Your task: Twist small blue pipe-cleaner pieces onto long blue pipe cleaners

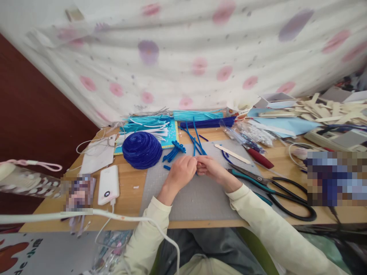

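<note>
Both my hands meet over the grey mat (189, 202). My left hand (182, 172) is closed, its fingertips pinched against those of my right hand (210, 169), which is closed too. Blue fuzzy stems (195, 133) rise from behind the fingertips, and a bit of blue shows below them; which hand grips them is partly hidden. Just left of my hands lies a bundle of twisted blue stems (174, 151). Further left sits a dark blue coiled dome (142, 150). A wooden stick (232, 154) lies to the right of my right hand.
Large scissors (263, 181) and a red-handled tool (260, 157) lie on the right. A white power bank (109, 185) is on the left. Stem bundles (209, 122), a paper cup (240, 109) and wooden sticks (323, 109) line the back. A white cable (129, 218) crosses in front.
</note>
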